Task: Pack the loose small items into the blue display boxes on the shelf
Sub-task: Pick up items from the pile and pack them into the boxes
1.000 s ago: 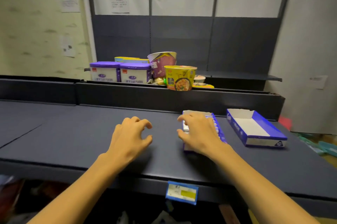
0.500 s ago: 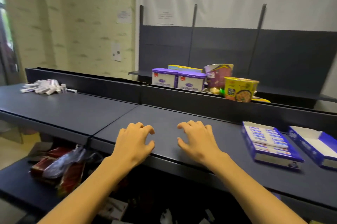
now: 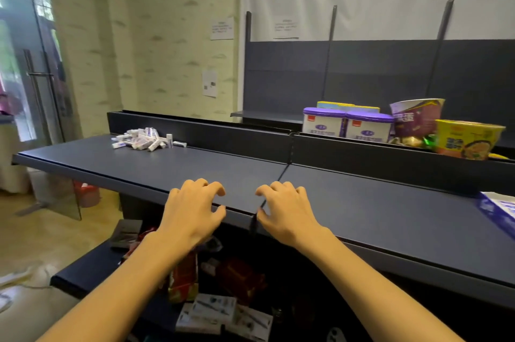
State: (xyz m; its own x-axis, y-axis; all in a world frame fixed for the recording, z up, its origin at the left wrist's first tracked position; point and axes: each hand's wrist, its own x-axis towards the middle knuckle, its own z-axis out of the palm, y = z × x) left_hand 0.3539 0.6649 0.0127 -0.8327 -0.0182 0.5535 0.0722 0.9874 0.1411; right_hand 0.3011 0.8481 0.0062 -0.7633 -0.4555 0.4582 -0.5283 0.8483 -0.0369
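Fingers of your left hand [image 3: 192, 213] and right hand [image 3: 284, 213] hang loosely curled, holding nothing, above the shelf [image 3: 195, 166]. Loose white packets [image 3: 145, 139] lie heaped far left; a blue display box [image 3: 498, 210] sits at the right edge.

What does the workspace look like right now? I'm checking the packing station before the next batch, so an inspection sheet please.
Surface: dark shelf in two panels, seam between the hands.
Job's things: pile of loose small items at the far left of the shelf; blue display box at the right edge, mostly out of frame.
Clutter: two purple-lidded tubs, purple cup and yellow noodle bowl behind the back rail; red packs and white boxes below.
Grips: left hand and right hand over the front edge, fingers loosely curled, holding nothing.
Cables: nothing seen.
Surroundings: papers on the wall, glass door at left.
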